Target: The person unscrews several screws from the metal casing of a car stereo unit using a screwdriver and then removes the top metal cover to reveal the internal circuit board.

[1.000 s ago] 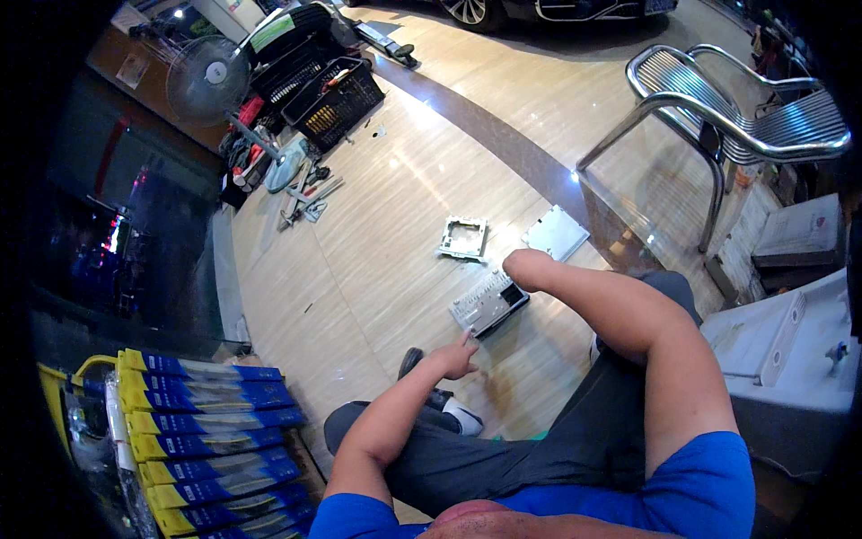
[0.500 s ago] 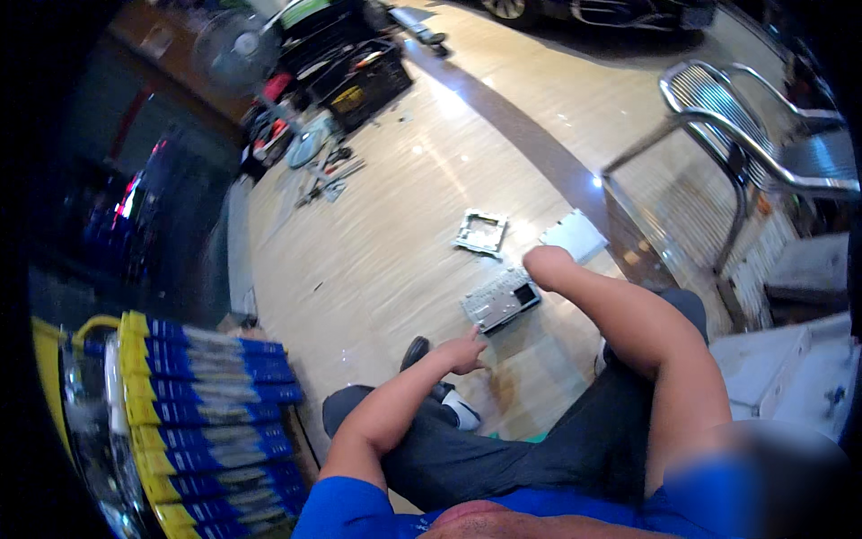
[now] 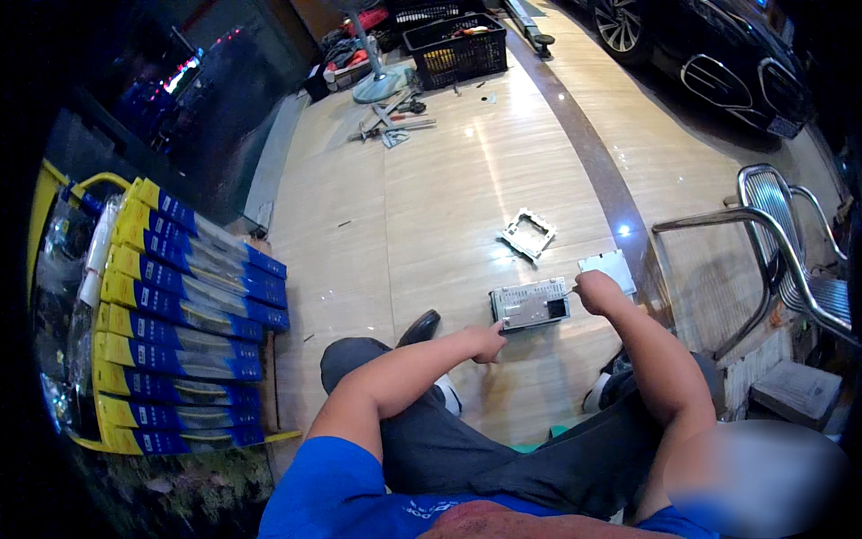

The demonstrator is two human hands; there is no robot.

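Nearest me: blue shirt, dark trousers, knees bent, both forearms reaching out over the tiled floor (image 3: pixel 431 225). A black shoe (image 3: pixel 419 328) sits just left of the left arm. Left hand (image 3: pixel 489 342): fingers curled, tips touching the near-left corner of the grey metal unit (image 3: pixel 531 304); grip isn't closed round it, more pressing on it. Right hand (image 3: pixel 600 292): closed in a fist at the unit's right end, w/ a thin tool tip showing toward the unit; can't tell exactly what it holds. The unit lies flat on the floor between both hands, in front of my knees, nothing blocking it. Just behind the right hand is a white flat panel (image 3: pixel 608 268), touching or nearly so. A bit farther, a square metal frame (image 3: pixel 528 234), apart from the unit. Right side: steel chair (image 3: pixel 781 242). Left: rack of yellow-blue long packs (image 3: pixel 180 314). Far end: loose tools (image 3: pixel 395 121), fan base (image 3: pixel 377 85), black crate (image 3: pixel 453 49), dark car (image 3: pixel 718 63).
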